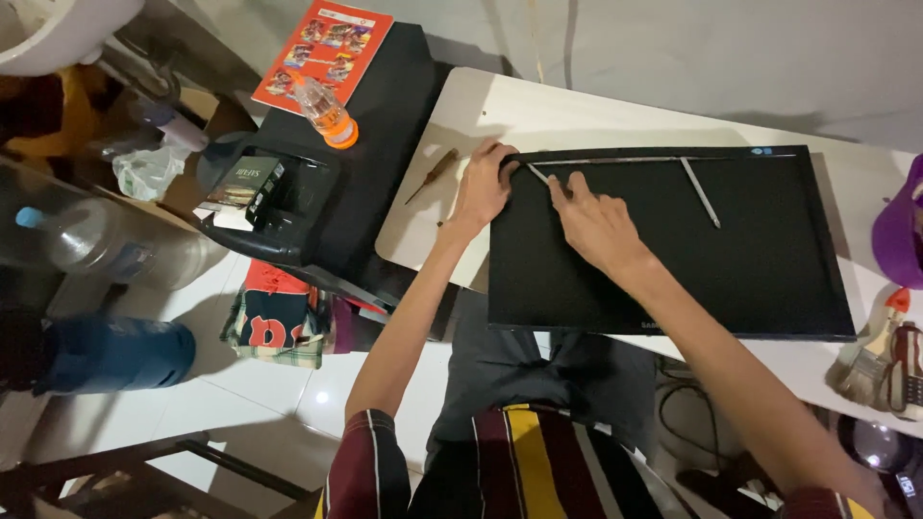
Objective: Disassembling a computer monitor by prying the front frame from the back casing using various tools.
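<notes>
1. Nearest the camera, a striped shirt [519, 461] and dark trousers are seen, with both forearms stretched out over a white surface [452, 154]
2. A flat monitor panel [663, 245] is laid screen-down on that surface, its near edge overhanging the lap
3. The right hand [596, 221] is rested on the panel's back, its fingers pinched together on a thin metal tool [538, 174] whose tip is set at the upper left corner
4. The left hand [481, 187] is closed over that same corner, steadying the frame
5. The step in hand is judged to be prying at the bezel seam; a gentle lever along the edge would be called for next
6. Further off, a loose metal strip [700, 191] is seen on the panel and a screwdriver [431, 177] on the surface just left of the hands
7. Beyond, a small bottle with an orange cap [325, 112] is stood on a black case
</notes>
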